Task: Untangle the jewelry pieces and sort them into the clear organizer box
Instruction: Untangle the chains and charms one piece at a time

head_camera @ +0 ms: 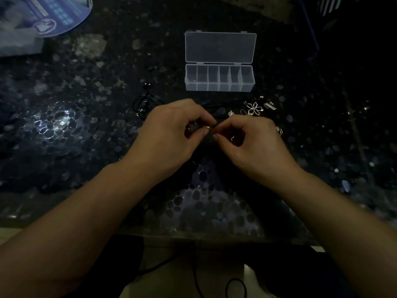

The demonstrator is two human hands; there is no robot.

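Two hands meet over the dark table — left hand [176, 127] and right hand [242, 136] both pinching a small gold ring [207, 127] between fingertips — open box [219, 79] at twelve o'clock.

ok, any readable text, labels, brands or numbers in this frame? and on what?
None readable.
Blue printed item, top left corner: it carries printing and a logo-like mark, too blurred to read.
Organizer box and its open lid: clear plastic, no label or marking visible.
Jewelry, including the flower pendant: no visible lettering.
Table: pebble pattern only, no text.
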